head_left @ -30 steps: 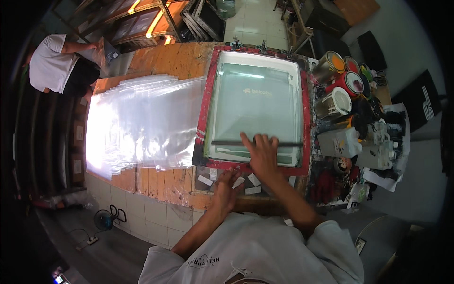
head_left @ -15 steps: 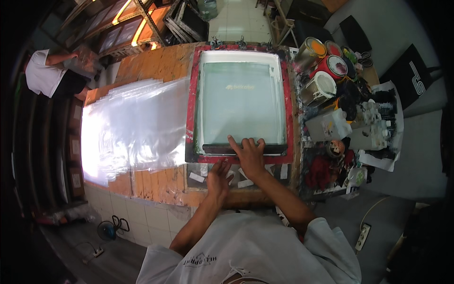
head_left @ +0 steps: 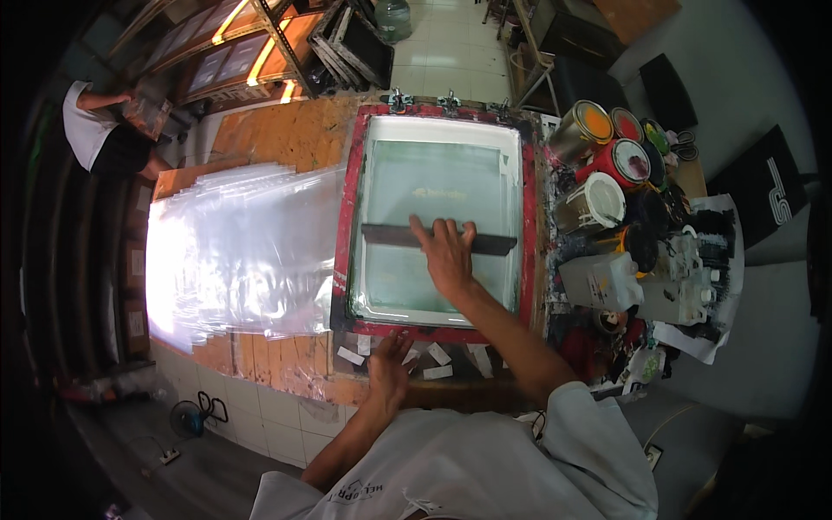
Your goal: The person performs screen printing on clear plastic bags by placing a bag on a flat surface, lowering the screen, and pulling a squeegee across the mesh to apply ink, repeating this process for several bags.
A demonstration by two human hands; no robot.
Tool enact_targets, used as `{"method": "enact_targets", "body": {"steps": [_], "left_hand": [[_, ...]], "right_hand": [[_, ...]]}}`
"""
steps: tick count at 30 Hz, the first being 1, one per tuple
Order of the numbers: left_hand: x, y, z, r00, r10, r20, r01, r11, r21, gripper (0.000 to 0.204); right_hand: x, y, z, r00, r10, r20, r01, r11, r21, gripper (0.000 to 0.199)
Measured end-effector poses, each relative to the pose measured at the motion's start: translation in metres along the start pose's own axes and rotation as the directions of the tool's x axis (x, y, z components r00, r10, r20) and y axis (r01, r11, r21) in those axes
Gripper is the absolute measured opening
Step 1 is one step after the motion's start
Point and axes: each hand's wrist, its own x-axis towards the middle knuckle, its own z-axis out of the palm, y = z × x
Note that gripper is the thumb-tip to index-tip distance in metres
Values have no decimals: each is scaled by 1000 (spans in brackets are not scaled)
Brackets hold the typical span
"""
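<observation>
A screen-printing frame (head_left: 341, 282) with a red, paint-smeared border lies flat on the table. Across its pale greenish mesh (head_left: 416, 286) runs a dark squeegee (head_left: 491, 243), a little below a faint yellowish print. My right hand (head_left: 448, 257) is closed over the middle of the squeegee, its fingers curled over the far side and the index finger stretched out. At the frame's near edge rests my left hand (head_left: 389, 366), its fingers extended against the red border and holding nothing I can see. White tape pieces (head_left: 438, 354) lie beside it.
Overlapping clear plastic sheets (head_left: 251, 247) cover the table's left. Metal clamps (head_left: 449, 102) sit at the frame's far edge. Paint cans (head_left: 586, 122) and translucent jugs (head_left: 601, 282) crowd the right side. A person (head_left: 108, 134) holding a clear sheet-like thing stands at far left.
My right hand has pushed the squeegee away from me, from the mesh's near end to about its middle. My left hand stays by the near edge. The whole view has shifted slightly.
</observation>
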Motion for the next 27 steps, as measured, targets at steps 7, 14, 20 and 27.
{"method": "enact_targets", "body": {"steps": [7, 14, 20, 27], "left_hand": [[-3, 2, 4, 997, -27, -73, 22, 997, -71, 36], [-4, 4, 2, 998, -34, -47, 32, 998, -57, 37], [-5, 7, -6, 1000, -24, 9, 24, 998, -54, 32], [-38, 39, 10, 975, 118, 190, -105, 992, -76, 24]], "right_hand": [[112, 68, 39, 999, -20, -41, 18, 998, -60, 58], [146, 85, 22, 964, 11, 266, -20, 999, 33, 67], [13, 8, -53, 916, -54, 397, -28, 980, 197, 72], [-59, -79, -135, 1000, -14, -3, 14, 1000, 18, 65]]}}
